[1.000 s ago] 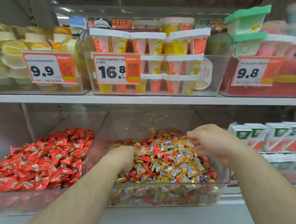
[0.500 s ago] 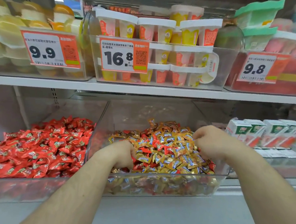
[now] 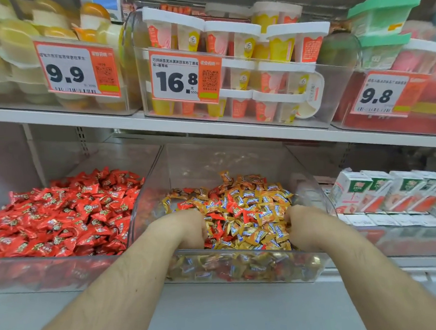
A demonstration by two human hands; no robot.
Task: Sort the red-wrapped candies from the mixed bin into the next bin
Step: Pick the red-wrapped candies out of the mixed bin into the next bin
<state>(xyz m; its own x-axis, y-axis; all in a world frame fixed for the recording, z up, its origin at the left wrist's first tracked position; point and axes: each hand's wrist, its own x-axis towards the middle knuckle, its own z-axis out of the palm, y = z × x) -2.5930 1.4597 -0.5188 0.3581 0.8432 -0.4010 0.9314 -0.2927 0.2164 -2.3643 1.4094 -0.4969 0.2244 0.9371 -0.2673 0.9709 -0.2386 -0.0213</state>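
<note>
Both my hands down in mixed bin [image 3: 302,185], clear plastic, centre of lower shelf. My left hand [image 3: 187,228] dug into near-left of pile, my right hand [image 3: 305,226] into near-right; fingers buried among wrappers, so cannot tell whether either grips anything. Hands well apart. Red-wrapped candies [image 3: 216,217] scattered among gold-wrapped candies [image 3: 262,234] between my hands. Next bin [image 3: 52,269] just left, touching, heaped with red candy only. Price tag 16.8 [image 3: 184,76] on shelf above.
</note>
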